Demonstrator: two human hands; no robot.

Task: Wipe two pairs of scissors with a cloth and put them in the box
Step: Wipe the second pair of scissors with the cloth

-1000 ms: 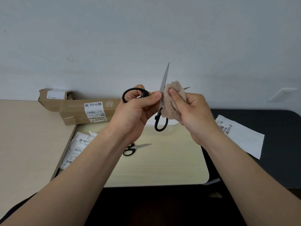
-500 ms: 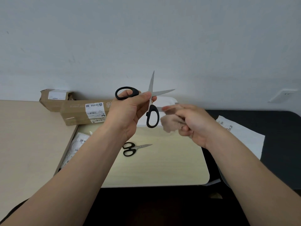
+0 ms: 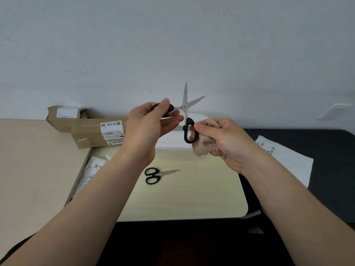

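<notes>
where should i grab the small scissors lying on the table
Take the black handle loops of the small scissors, coming down from above at their left end. They lie flat and closed on the pale table, blades pointing right, so the loops are the thickest, bluntest part and keep fingers off the tip.

Single head-worn wide-angle view, facing forward and slightly down, close above the table (image 3: 192, 198), wall (image 3: 172, 45) behind
</notes>
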